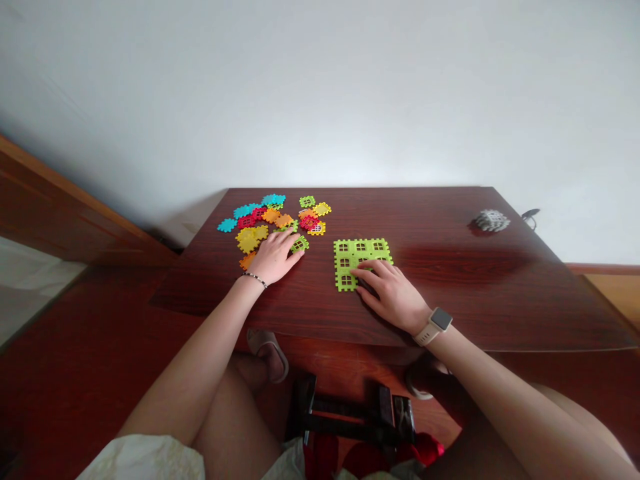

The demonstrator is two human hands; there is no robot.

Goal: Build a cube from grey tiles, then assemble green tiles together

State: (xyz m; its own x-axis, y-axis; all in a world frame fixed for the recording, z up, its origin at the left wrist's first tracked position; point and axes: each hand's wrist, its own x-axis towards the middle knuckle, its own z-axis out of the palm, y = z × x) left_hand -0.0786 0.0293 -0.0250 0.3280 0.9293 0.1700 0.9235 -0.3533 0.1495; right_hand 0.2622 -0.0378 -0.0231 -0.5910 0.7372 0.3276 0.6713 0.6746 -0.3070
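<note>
My left hand (275,258) reaches over the near side of a pile of coloured interlocking tiles, fingers spread. A small green window tile (300,244) lies between its thumb and index finger; whether it is gripped is hard to see. On the right, my right hand (393,293) rests with bent, parted fingers on the lower right part of a flat green panel (345,263). That panel is made of several joined window tiles with toothed edges, and the hand hides its lower right corner.
Beyond my left hand lie blue tiles (246,211), yellow tiles (251,237), red tiles (309,223) and orange tiles (283,221). A grey knobbly object (491,220) sits at the far right of the dark wooden table (440,287). A white wall (360,100) rises behind.
</note>
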